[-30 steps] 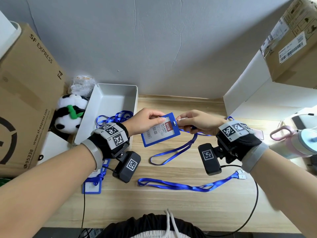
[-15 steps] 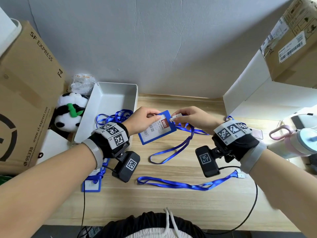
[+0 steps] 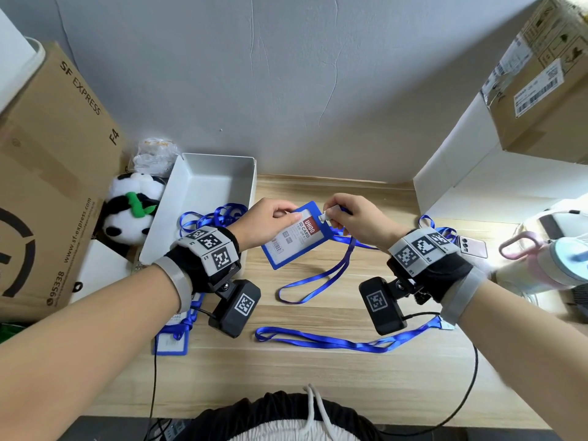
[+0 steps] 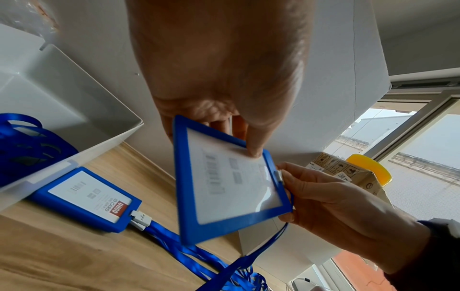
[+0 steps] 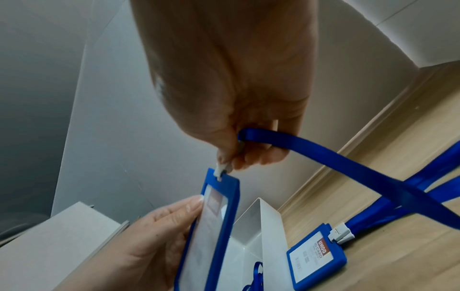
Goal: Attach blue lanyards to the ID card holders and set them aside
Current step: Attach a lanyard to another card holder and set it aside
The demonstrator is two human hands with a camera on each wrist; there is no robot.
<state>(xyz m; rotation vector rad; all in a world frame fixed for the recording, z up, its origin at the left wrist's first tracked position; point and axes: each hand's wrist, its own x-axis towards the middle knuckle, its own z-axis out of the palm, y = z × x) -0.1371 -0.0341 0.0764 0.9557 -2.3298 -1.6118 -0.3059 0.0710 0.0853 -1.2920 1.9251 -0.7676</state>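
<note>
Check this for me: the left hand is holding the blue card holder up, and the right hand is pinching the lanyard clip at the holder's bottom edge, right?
Not quite. The left hand does hold the card holder up, but the right hand pinches the clip at the holder's top edge, at its slot. The right wrist view shows it.

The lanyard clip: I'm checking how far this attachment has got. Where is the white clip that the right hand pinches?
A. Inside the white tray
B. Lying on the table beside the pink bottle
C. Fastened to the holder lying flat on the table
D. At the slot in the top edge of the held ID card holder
D: the right hand pinches the white clip right at the slot of the ID card holder, which the left hand grips.
</note>
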